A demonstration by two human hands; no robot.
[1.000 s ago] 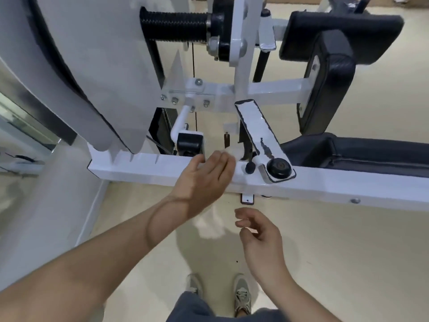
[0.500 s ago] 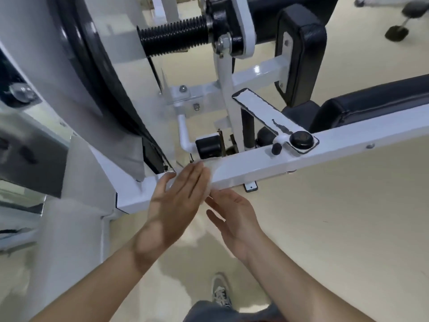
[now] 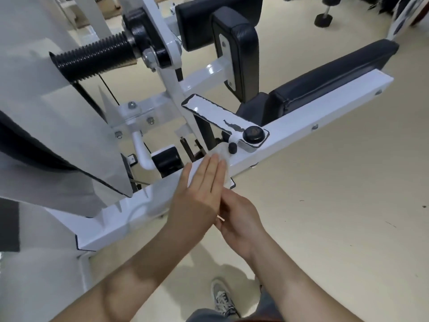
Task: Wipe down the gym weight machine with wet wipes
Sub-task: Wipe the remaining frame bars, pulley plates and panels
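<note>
One thin, translucent white wet wipe (image 3: 220,152) lay crumpled on the top face of the machine's white frame beam (image 3: 301,133). Far left, a ribbed black grip (image 3: 92,58) jutted out above the beam. The left hand (image 3: 197,196) pressed the wipe flat, its fingers (image 3: 209,173) straight and together, and the wipe's edge showed past the fingertips, just beside a small black knob (image 3: 232,148). The right hand (image 3: 241,221) lay against the left. Its fingertips were hidden, so its grip could not be told. A black seat pad (image 3: 329,80) lay rightward.

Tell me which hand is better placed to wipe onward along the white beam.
Left. The left hand presses the wet wipe flat onto the white beam beside the small black knob; the right hand sits lower, no wipe showing.
</note>
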